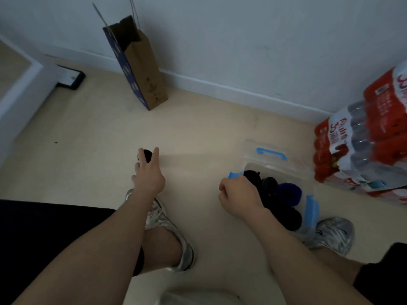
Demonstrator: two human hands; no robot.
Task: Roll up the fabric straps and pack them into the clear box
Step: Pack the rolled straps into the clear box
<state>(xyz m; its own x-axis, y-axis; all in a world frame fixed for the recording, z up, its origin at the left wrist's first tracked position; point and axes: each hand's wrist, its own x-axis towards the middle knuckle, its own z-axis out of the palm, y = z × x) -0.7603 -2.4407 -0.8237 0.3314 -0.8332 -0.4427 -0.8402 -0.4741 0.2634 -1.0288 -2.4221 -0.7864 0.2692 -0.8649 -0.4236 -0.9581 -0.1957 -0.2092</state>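
A clear box (284, 175) with blue latches stands on the floor at the right, its lid with a blue handle (272, 153) tipped up behind it. Inside lie several rolled straps, black ones (269, 183) and a dark blue one (289, 193). My right hand (239, 198) is curled at the box's near left edge, by the blue latch; whether it grips anything is hidden. My left hand (148, 172) reaches forward over the floor, its fingers around a rolled black strap (147, 155).
A tall paper bag (141, 69) stands against the wall at the back. Shrink-wrapped packs of bottles (365, 139) are stacked at the right. My two feet in grey sneakers (167, 227) rest on the beige floor. A white door frame is at the far left.
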